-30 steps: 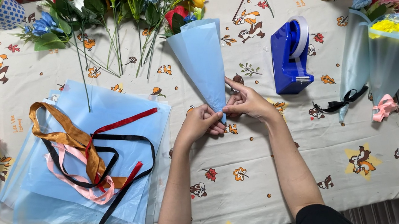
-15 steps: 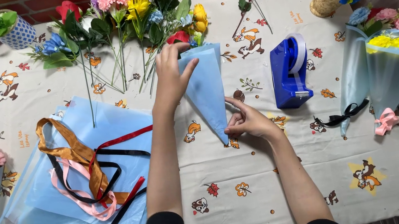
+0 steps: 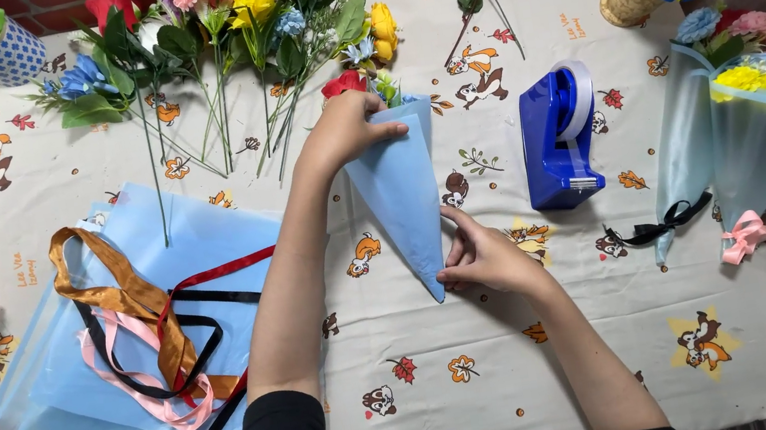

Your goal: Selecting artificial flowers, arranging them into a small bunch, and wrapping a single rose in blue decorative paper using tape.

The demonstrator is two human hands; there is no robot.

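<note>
The left hand (image 3: pixel 345 130) gripped the top rim of a blue paper cone (image 3: pixel 403 192), just beside a red flower (image 3: pixel 345 83) poking out of it. The right hand (image 3: pixel 486 258) pinched the cone's pointed tip against the tablecloth (image 3: pixel 487 371). A blue tape dispenser (image 3: pixel 559 138) stood just right of the cone. Loose flowers (image 3: pixel 213 28) lay along the far edge. Left of the arms, ribbons (image 3: pixel 147 326) sprawled over a stack of blue sheets (image 3: pixel 76 392). Two wrapped bouquets (image 3: pixel 743 121) lay at the right, tied with bows.
</note>
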